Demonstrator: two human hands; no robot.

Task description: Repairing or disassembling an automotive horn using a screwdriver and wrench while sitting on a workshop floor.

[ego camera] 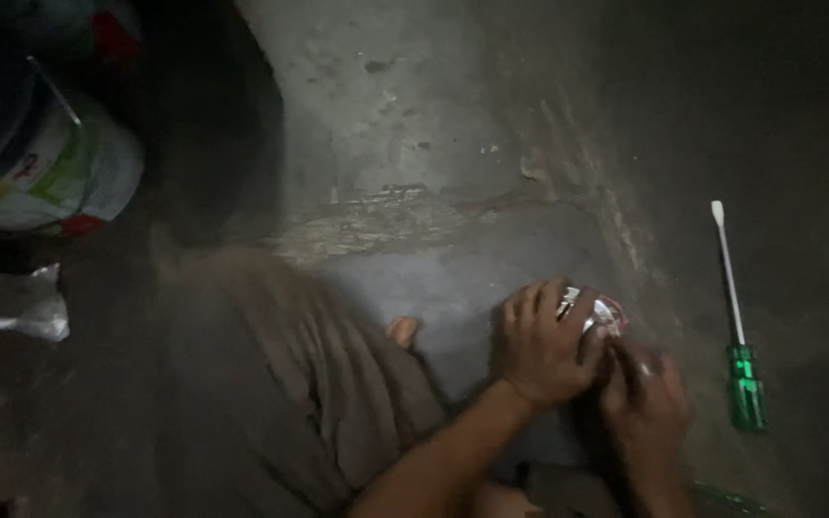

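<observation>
Hands, two, both the person's own, low and right of centre in the head view.
- Left hand [541, 347]: fingers curled closed over the top of a small shiny object [599, 315], gripping it from above. One ring shows on a finger.
- Right hand [647, 403]: just beside the left and touching it, fingers bent toward the underside of the same object. It lies in shadow and is blurred; whether it grips the object or only steadies it cannot be told.

Small shiny object, one: silvery, with a reddish glint, held between the two hands just above the concrete floor [405, 125]. Its exact kind is too blurred to make out.

Screwdriver [733, 317], one: translucent green handle, long pale shaft, tip pointing away from the person. Lies flat on the floor to the right of the hands, near but apart from them, touched by neither.

Paint bucket [69, 173], one: white with green and red label patches and a thin wire handle, standing at upper left, well apart from the hands. Contents hidden behind a dark shape over its top.

Plastic sheet or bag [7, 302], one: crumpled, clear, at the left edge below the bucket. Contents cannot be told.

Trouser leg [271, 384], one in view: drab brown cloth, bent at the knee, left of the hands.

Bare toe [401, 331], one visible, just past the cloth's edge, resting on the floor.
</observation>
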